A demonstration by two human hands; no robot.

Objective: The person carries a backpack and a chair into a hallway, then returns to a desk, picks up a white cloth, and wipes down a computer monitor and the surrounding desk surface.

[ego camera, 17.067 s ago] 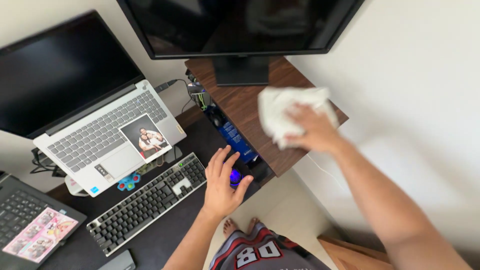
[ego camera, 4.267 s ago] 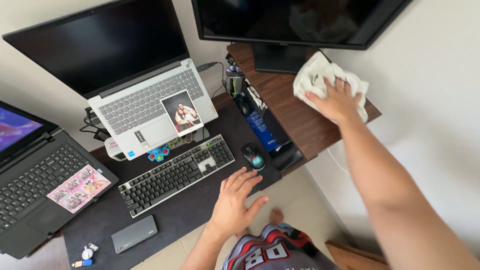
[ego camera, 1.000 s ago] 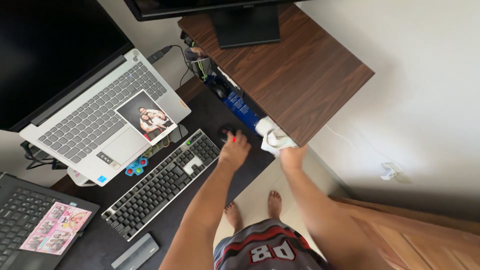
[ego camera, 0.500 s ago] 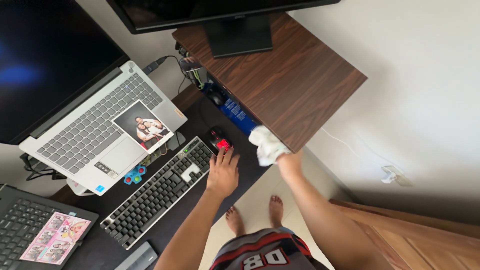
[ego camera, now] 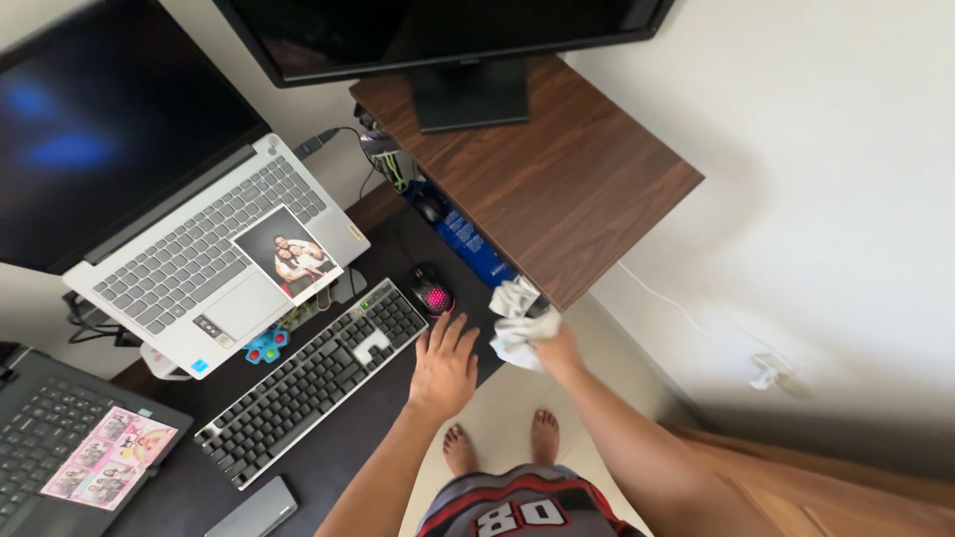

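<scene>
Cloth (ego camera: 517, 323), white and crumpled, is bunched in the right hand (ego camera: 557, 348), whose fingers are closed round it just below the front corner of the dark wooden shelf (ego camera: 557, 189). It sits against the shelf's front edge, between that corner and the black counter (ego camera: 338, 447) mat underneath. The left hand (ego camera: 443, 368) lies flat on the counter with fingers spread and holding nothing, its tips just short of the black mouse (ego camera: 433, 295) that glows pink in front of the shelf.

Judging from how things lie, the shelf top looks bare and even apart from the monitor (ego camera: 438, 35) stand at its back, so wiping there seems done, and the cloth now works the edge or the space below it. The counter mat, the mouse and the dark keyboard (ego camera: 318, 383) left of the shelf show no sign either way; whether they have been wiped I cannot tell.

Farther left of the shelf, a silver laptop (ego camera: 209, 259) stands raised with a photo print (ego camera: 286, 257) on its palm rest, and a black laptop (ego camera: 60, 447) with a strip of pictures sits at the counter's far end.
</scene>
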